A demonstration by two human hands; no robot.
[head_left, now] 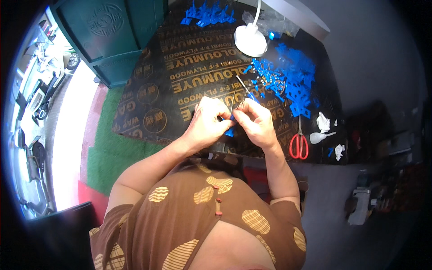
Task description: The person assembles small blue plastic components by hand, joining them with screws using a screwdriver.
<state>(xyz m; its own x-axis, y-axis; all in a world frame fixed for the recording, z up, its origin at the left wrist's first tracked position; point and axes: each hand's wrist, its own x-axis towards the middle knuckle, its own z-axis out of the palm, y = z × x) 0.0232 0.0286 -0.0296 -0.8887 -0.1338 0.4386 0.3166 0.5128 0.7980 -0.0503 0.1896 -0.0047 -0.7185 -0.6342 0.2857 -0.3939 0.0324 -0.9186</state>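
Floor strip (pixel 69 157): glaring white, past left edge of table (pixel 150 81)
Blue parts (pixel 297 67): hazy, detail soft, toward far right corner
Grey floor (pixel 321 202): dim, off near right corner
Fisheye rim: black, lines bowed

Dark, flat plywood tabletop (pixel 162 81): bronze-coloured capital lettering (pixel 204 82) printed in parallel rows, large lines alternating with small ones, with thin-lined round emblems (pixel 155 120) enclosing bold characters toward the left edge. Dark green, flat-faced panel (pixel 130 40), upper left: one circular badge (pixel 105 19), apparently in relief, its inner marks too indistinct to read.
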